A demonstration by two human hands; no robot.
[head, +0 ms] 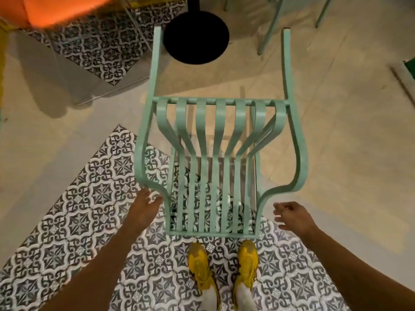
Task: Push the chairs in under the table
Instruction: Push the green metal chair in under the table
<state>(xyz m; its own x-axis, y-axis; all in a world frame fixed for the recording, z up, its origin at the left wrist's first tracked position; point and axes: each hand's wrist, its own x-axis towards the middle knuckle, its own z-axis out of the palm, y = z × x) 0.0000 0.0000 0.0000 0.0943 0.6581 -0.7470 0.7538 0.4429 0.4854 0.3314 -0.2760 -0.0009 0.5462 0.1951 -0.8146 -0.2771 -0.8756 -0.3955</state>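
A mint-green slatted metal chair (215,153) stands right in front of me, seen from above, its armrests reaching away toward the black round table base (196,37). The table top looks like glass and is hard to make out. My left hand (143,205) is open beside the chair's back left corner, fingertips just at the frame's curve. My right hand (292,215) is open a little to the right of the back right corner, not touching the chair. Neither hand holds anything.
Legs of another mint-green chair (269,25) show at the top right. An orange seat (65,7) is at the top left. My yellow shoes (224,268) stand on patterned tiles just behind the chair. A green object (409,68) sits at the right edge.
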